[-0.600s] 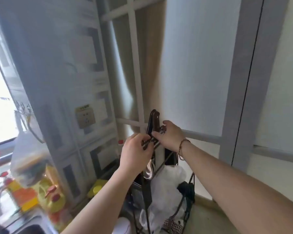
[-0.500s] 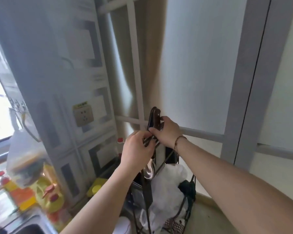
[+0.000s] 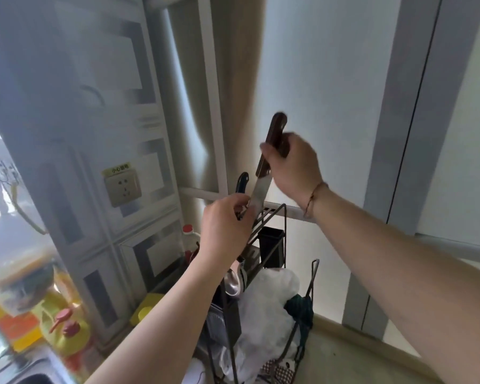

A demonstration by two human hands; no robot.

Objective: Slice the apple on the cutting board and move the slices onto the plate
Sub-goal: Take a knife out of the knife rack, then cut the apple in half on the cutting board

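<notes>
Head view: right hand (image 3: 294, 164) grips knife (image 3: 263, 178) (no legible brand); left hand (image 3: 225, 225) holds rack (image 3: 275, 217).

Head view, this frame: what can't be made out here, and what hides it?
- Apple, cutting board, plate: none in view; the camera faces the wall.
- Knife tip: hidden behind the left hand and the rack.
- Knife handle: partly covered by the right hand, motion-blurred.
- Second, dark-handled tool: lower part hidden behind the left hand.
- Bottles, left edge: blurred, cut off.
</notes>
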